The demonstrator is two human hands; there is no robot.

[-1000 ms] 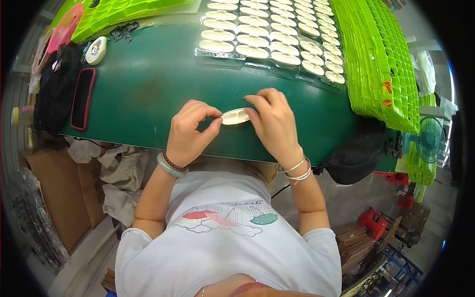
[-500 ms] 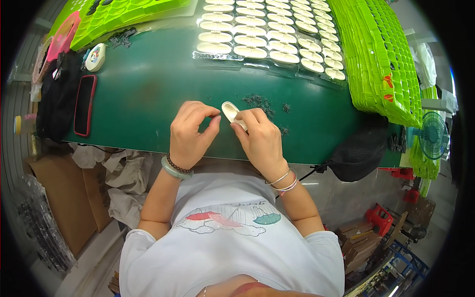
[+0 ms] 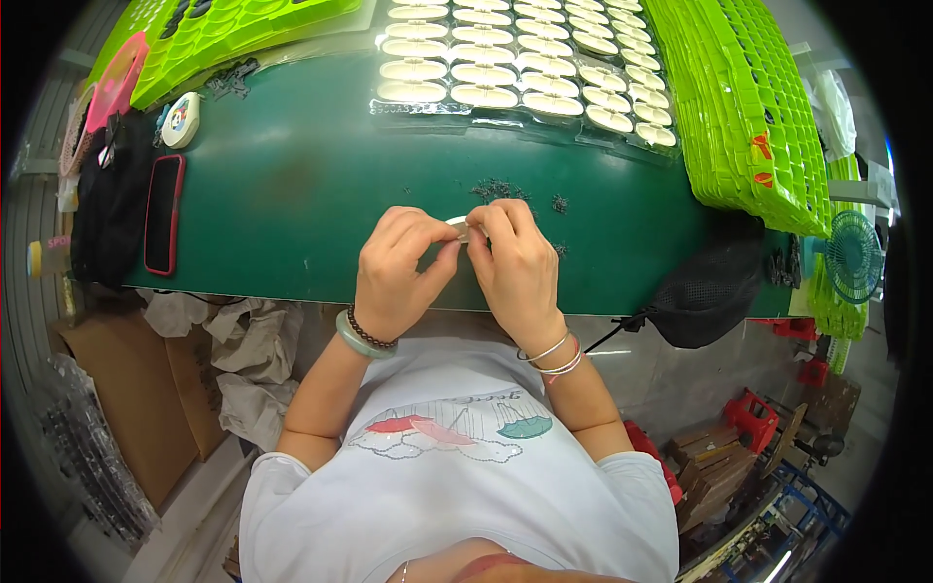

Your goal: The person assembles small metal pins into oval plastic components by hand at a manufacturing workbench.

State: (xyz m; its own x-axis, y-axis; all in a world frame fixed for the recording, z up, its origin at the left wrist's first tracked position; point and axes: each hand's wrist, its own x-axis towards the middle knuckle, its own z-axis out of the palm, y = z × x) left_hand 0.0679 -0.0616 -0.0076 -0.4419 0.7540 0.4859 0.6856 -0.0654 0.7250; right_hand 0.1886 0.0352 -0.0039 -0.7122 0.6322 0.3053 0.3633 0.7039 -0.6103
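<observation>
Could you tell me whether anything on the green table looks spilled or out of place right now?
Small dark bits lie scattered loose on the green table, just beyond the left hand and right hand, which pinch a small pale oval piece. The trays of pale ovals sit in tidy rows.

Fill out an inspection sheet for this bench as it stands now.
Surface: green mat on the bench, mostly bare near the front edge.
Job's things: small cream oval piece pinched between both hands; clear tray of cream oval pieces at the back.
Clutter: dark specks beyond the hands; phone in a red case, black bag, round white gadget at left.
Grips: left hand and right hand both closed on the piece.
Cables: nothing seen.
Surroundings: stacked green trays at right, more at top left, small fan, black mesh bag.
</observation>
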